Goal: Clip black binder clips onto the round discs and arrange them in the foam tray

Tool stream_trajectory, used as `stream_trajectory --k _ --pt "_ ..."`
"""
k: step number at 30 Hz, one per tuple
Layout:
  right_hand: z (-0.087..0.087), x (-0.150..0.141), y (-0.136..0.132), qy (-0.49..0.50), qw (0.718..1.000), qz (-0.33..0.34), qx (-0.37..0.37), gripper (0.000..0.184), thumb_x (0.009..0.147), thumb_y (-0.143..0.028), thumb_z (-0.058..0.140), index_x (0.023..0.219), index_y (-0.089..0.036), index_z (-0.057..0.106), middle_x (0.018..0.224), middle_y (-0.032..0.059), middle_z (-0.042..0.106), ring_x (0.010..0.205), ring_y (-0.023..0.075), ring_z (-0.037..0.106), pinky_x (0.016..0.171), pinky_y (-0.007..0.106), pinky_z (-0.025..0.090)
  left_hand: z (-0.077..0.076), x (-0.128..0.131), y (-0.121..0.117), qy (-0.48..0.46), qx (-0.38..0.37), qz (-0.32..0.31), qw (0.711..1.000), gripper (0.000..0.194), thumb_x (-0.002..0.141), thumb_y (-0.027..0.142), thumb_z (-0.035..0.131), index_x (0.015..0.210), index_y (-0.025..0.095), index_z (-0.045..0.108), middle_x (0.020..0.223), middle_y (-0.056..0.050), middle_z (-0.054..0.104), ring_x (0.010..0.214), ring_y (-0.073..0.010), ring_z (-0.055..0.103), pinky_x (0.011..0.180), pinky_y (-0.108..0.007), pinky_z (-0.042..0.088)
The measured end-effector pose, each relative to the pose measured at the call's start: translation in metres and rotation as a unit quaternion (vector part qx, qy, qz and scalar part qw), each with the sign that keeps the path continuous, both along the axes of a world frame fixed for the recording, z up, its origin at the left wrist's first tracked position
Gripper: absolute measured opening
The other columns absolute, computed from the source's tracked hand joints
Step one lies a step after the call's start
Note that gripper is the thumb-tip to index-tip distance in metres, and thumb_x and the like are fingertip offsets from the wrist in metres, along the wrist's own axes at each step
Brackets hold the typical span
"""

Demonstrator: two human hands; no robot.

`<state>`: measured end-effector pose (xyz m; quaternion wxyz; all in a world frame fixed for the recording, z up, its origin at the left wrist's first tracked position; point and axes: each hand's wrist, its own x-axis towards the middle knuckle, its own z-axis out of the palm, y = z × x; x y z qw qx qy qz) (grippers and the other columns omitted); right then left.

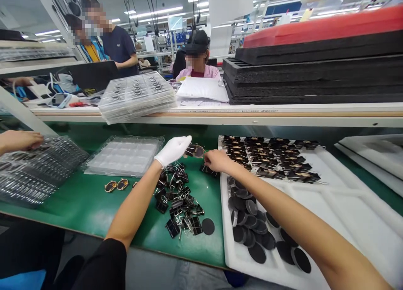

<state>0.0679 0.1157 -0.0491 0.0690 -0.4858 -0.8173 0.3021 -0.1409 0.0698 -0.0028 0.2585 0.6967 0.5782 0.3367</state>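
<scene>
The left hand [174, 150], in a white glove, is closed on a small round part [199, 151], pinching it above the green table [78, 214]. A black clip [189, 149] sits against the part, beside the gloved fingertips. The right hand [218, 160] is bare, its fingers bent together just beside the part's other side. Another black clip [208, 170] shows right under those fingers — whether they grip it or the part, I cannot tell.

Below the hands, a loose pile of black clips [181, 197] with wire handles spreads over the table, and one flat black disc [208, 226] lies near its lower right edge. To the left are a few gold-rimmed parts [122, 184], in front of a clear tray [124, 155]. Farther left, another person's hand [23, 139] is over a stack of clear trays [34, 172].

On the right, a white tray [340, 210] bears many dark discs [252, 222] in its nearer part; rows of clipped pieces [270, 157] stand at its far end. The shelf [236, 113] above holds more clear trays [135, 92], papers [201, 89] and black foam [302, 80].
</scene>
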Motion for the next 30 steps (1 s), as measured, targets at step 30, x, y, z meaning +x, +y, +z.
stream_trajectory --k 30 --pt "0.015 0.056 -0.073 0.382 0.91 -0.137 0.084 0.068 0.091 -0.075 0.045 0.05 -0.024 0.06 0.052 0.0041 0.056 0.054 0.0177 0.05 0.061 0.035 0.035 -0.002 0.097 -0.08 0.124 -0.006 -0.151 0.981 0.055 0.094 0.062 0.055 0.062 0.02 0.037 0.057 0.004 0.037 0.058 -0.0114 0.034 0.059 -0.03 0.025"
